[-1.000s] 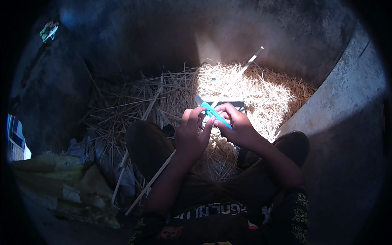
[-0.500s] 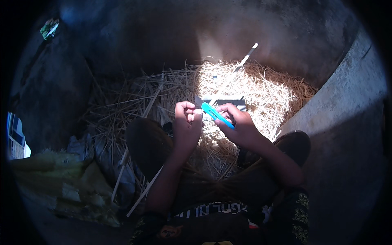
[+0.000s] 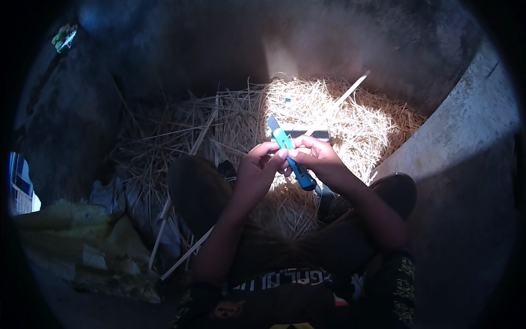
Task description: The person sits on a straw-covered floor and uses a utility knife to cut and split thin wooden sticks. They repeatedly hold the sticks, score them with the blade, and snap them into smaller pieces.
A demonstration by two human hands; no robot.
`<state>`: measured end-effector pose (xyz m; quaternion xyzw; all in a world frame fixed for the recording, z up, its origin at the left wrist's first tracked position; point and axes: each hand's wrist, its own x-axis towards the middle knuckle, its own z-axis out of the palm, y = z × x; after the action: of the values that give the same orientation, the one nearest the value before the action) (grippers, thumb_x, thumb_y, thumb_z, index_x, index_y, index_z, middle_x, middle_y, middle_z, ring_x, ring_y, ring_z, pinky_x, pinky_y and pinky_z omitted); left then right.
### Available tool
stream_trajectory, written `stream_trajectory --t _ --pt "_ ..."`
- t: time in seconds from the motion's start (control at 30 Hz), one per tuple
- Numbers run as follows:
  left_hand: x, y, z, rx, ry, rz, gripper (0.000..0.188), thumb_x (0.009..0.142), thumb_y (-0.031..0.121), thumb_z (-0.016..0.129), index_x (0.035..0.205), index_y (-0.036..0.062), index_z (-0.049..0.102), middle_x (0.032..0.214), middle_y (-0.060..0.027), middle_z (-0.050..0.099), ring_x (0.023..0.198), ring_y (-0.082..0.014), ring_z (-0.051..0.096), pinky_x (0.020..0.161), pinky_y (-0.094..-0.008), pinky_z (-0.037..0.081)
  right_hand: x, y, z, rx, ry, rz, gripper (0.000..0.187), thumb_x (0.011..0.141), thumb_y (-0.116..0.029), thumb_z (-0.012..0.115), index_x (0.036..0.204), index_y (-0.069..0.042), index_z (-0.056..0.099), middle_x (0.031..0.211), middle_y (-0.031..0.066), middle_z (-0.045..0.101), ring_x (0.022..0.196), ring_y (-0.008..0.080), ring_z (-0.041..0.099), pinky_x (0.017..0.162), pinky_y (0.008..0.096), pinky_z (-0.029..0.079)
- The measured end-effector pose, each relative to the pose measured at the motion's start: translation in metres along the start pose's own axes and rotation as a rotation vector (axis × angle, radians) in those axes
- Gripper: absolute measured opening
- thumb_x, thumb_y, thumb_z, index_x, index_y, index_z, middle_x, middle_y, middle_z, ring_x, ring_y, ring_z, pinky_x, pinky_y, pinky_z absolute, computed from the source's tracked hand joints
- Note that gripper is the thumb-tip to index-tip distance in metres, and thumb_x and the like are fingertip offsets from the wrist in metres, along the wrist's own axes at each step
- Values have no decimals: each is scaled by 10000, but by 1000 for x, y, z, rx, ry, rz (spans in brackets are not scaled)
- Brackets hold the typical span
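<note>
A blue utility knife [image 3: 298,171] is between my two hands, its blade out and angled up and to the left. My right hand [image 3: 323,163] is closed, thumb and fingers pinching the middle of the knife. My left hand [image 3: 256,169] is closed too, its fingertips meeting the knife's left side. A long thin pale strip, like split bamboo [image 3: 350,90], slants from the far right through my fingers, and a matching length shows at lower left beside my left forearm. Fingers hide where the strip and knife cross.
Loose straw [image 3: 367,129] covers the ground ahead, sunlit on the right. A dark flat bar [image 3: 318,134] lies on it behind my hands. More pale strips [image 3: 160,241] lie at left near a yellowish sheet [image 3: 60,225]. A curved wall [image 3: 455,131] surrounds me.
The knife has turned more upright, its blade now higher and its butt lower. My right fingers have shifted their grip along it. The strip's far end has swung right and slightly nearer.
</note>
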<state>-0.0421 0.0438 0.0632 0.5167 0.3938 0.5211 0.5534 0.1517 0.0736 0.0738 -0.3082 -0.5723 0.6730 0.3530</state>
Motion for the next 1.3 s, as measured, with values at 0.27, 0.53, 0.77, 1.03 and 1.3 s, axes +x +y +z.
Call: stream_trajectory --t 0.27,0.53,0.77,1.03,1.3 --pt "-1 6 -11 96 205 27 206 971 181 655 1071 3 676 846 -33 702 726 -56 638 590 -197 428 11 -12 -51 -295 -209 394 332 987 -334 625 1062 -17 690 931 81 725 821 136 698 693 277 562" --pt "-4 18 -15 129 238 -8 231 961 227 668 1069 26 709 748 -2 685 583 -4 488 526 -182 352 73 241 -159 -1306 -36 845 457 782 -303 763 1046 65 701 1053 249 714 990 371 703 847 382 567" --pt "-8 14 -29 91 321 11 256 960 230 672 1092 13 699 797 -17 707 640 -24 578 521 -187 372 61 313 -82 -1133 604 787 628 804 -231 710 1325 53 502 1414 234 493 1320 418 478 1078 488 434" --pt "2 21 -34 39 406 67 194 976 212 655 1022 27 694 793 -12 703 619 -18 561 511 -188 360 78 271 -176 -1089 339 738 340 821 -200 613 1035 44 711 1007 281 706 919 384 714 819 435 562" --pt "2 28 -35 48 523 38 181 974 199 652 1049 48 717 736 -12 693 505 -4 426 471 -190 307 4 -10 -44 -1011 803 49 366 1010 -310 573 845 7 651 669 151 638 584 223 576 586 386 444"
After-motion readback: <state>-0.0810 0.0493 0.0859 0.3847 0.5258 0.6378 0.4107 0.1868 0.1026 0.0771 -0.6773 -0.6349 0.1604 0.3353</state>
